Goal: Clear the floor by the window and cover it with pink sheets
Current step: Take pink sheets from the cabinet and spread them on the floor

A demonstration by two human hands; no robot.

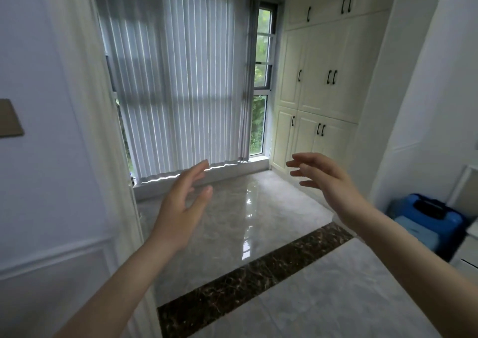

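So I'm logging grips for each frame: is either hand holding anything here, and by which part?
Nothing is held. The left hand and right hand are both raised with fingers relaxed and spread, above the glossy marble floor.

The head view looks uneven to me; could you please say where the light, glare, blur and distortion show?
Head view: daylight comes through the vertical blinds and the uncovered window strip; a bright glare streak runs down the glossy floor; the blue suitcase at the right edge is smeared; the wide lens bows the cabinets; both hands are fairly sharp.

Glossy marble floor [232, 224] by window [260, 84].
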